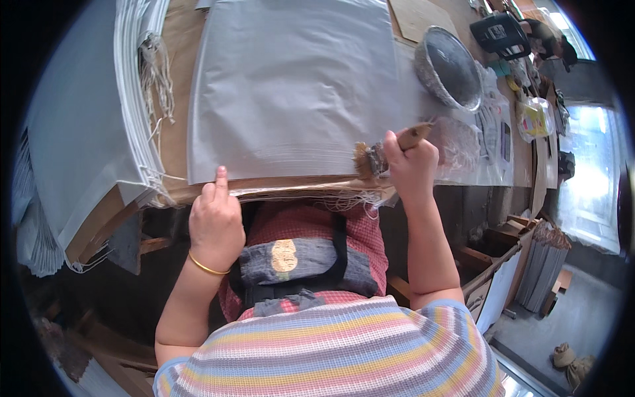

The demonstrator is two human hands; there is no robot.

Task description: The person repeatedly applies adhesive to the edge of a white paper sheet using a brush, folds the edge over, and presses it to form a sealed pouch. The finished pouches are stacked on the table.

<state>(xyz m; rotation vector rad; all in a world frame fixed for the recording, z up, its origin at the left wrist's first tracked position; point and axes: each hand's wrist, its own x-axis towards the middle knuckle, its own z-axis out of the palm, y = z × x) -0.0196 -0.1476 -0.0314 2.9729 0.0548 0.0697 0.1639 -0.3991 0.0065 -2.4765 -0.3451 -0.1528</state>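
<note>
A broad stack of pale grey plastic sheets lies on the worktable in front of me, with streaks along its near edge. My right hand grips the wooden handle of a brush. Its tan bristles point left and rest at the near right part of the sheet. My left hand is at the near left corner of the sheet. Its index finger is stretched out onto the edge, the other fingers are partly curled, and nothing is held.
A round, crusted basin stands right of the sheet. Beyond it are a black container and a clear plastic tub. On the left, white cords hang beside a thick pile of sheets. Another person is at the far right.
</note>
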